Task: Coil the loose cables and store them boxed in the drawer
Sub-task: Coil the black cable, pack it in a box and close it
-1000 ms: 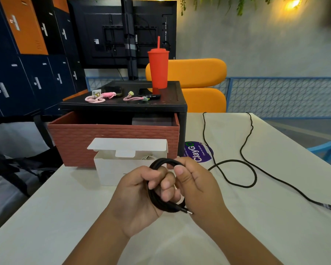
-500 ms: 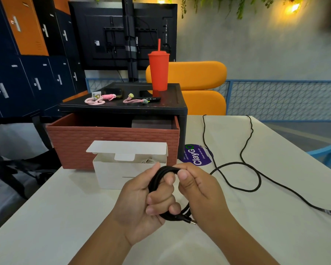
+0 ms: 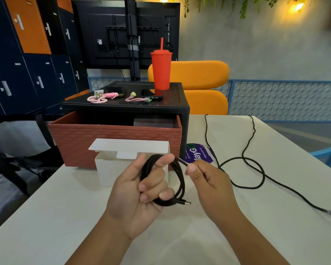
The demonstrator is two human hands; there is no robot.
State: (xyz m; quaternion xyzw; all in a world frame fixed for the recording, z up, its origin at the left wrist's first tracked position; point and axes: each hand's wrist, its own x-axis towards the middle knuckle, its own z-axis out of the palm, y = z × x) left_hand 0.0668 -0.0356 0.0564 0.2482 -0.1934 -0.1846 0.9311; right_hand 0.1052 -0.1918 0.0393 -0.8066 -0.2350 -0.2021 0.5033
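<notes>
Over the near half of the white table, the hands were found parted, where half a second before they had been pressed together at the coil. The right hand had drawn off to the right, thumb and forefinger pinching the strand where it left the coil, the remaining fingers curled under. The left hand was raised palm-up with its fingers curled through the loops of the black cable, the thumb set against the top of the bundle. Several round turns were gathered there, matte and braided in look, with a small metal plug jutting from the lowest turn. Beyond the right hand the uncoiled length lay on the table in one slack loop and trailed off to the right edge. Just behind the hands stood a white card box, flap raised. Behind it the red brick-patterned drawer was pulled out from a black stand bearing a red cup.
</notes>
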